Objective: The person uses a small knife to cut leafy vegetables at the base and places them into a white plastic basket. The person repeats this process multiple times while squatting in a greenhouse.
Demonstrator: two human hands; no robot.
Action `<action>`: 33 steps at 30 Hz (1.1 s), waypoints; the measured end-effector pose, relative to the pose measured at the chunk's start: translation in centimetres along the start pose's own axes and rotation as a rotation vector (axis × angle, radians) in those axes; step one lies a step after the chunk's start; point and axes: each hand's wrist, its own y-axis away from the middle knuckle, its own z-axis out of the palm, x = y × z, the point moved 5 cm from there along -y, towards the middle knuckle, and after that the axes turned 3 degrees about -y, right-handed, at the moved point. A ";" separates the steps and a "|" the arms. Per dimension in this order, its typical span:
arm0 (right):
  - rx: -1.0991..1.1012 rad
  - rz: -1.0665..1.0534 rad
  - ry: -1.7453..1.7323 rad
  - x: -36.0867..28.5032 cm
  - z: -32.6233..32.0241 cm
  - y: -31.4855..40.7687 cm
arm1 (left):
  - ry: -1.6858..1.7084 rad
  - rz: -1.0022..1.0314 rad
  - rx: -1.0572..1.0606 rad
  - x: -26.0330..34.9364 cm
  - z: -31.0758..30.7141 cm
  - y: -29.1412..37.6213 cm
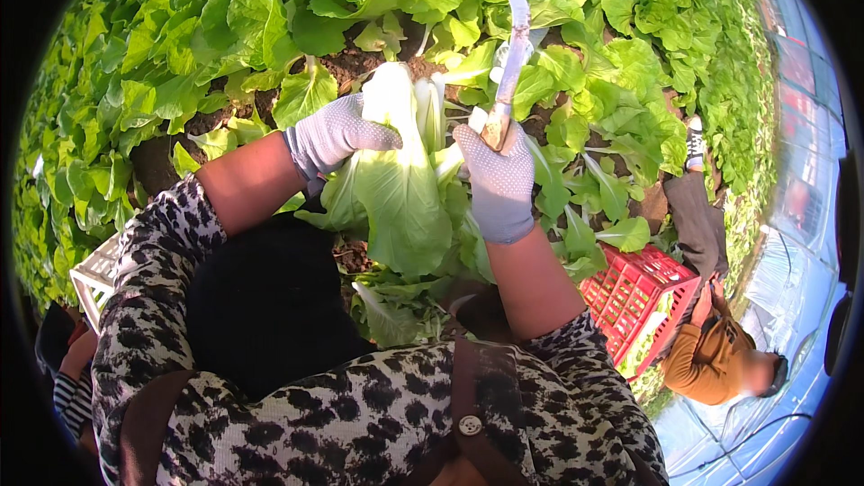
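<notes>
My left hand (344, 135), in a grey-white dotted glove, grips a head of leafy greens (405, 196) with its pale stem end pointing away from me. The broad leaves hang towards my body. In my right hand (501, 182), gloved alike, is the wooden handle of a curved harvesting knife (516, 54), its blade pointing up and away. A small pale piece lies against the right thumb by the handle. The right hand is beside the greens; whether its hidden fingers touch them, I cannot tell.
Dense rows of growing greens (270, 27) spread ahead over brown soil. Cut leaves (391, 317) lie near my legs. A red plastic crate (628, 297) with greens stands at right, by a seated person in a brown top (709, 358). At left are a white crate (98, 277) and another person's striped sleeve (73, 398).
</notes>
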 end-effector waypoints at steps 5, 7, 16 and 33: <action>0.253 0.154 -0.080 4.9 -8.8 1.2 | 0.280 0.029 0.178 4.8 -2.7 2.0; 0.163 0.234 0.483 7.1 -9.7 0.9 | -0.503 0.033 0.258 7.8 -3.7 2.4; -0.211 -0.085 0.453 6.8 6.1 -8.8 | -1.870 -0.209 0.100 7.2 -7.0 -9.0; -0.330 0.032 0.750 8.4 16.5 -18.2 | -2.005 -0.353 0.298 5.6 -14.3 -6.2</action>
